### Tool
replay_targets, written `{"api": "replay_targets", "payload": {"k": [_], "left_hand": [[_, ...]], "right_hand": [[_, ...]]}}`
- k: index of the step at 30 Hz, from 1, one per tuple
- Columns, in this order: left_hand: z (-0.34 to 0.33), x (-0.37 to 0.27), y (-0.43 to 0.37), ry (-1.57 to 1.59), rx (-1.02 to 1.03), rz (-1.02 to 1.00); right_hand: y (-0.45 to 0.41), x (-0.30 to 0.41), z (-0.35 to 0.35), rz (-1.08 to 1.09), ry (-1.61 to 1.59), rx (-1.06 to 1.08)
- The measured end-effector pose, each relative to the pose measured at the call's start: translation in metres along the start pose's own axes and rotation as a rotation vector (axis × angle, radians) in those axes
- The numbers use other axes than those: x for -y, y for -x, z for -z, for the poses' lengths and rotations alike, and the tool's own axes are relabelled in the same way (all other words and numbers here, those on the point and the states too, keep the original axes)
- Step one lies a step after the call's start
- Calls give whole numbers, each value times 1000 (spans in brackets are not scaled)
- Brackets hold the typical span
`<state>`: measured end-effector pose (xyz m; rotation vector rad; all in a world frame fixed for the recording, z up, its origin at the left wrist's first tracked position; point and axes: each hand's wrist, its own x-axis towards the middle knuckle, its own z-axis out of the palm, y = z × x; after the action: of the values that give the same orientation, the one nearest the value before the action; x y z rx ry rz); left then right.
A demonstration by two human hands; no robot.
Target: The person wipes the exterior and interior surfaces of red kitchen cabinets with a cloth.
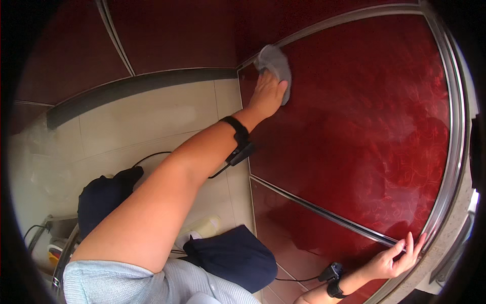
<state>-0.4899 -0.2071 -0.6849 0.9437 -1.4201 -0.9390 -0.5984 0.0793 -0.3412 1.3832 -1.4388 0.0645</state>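
A grey cloth lies against the upper left corner of a glossy red cabinet door with metal trim. My left hand presses the cloth on the door, its fingers partly hidden by folds. At the lower right, my right hand has its fingers apart at the metal edge trim, below the stone countertop edge, with nothing seen in it. Each arm wears a black strap with a small cabled device.
A second red door adjoins below a metal strip. Dark red cabinets with a grey plinth stand across the top left. Beige floor tiles lie between. My dark-clothed knees are near, and a metal-framed object stands lower left.
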Motion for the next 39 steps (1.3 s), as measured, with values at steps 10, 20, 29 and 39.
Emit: {"api": "replay_targets", "payload": {"k": [10, 20, 29, 39], "left_hand": [[-18, -29, 38, 96, -14, 450], [-31, -216, 99, 337, 41, -411], [-28, -84, 99, 14, 128, -311], [-35, 68, 144, 66, -105, 316]], "right_hand": [[-1, 18, -8, 121, 12, -46], [0, 13, -15, 201, -3, -90], [2, 23, -15, 208, 22, -91], [-2, 19, -16, 235, 37, -131]]}}
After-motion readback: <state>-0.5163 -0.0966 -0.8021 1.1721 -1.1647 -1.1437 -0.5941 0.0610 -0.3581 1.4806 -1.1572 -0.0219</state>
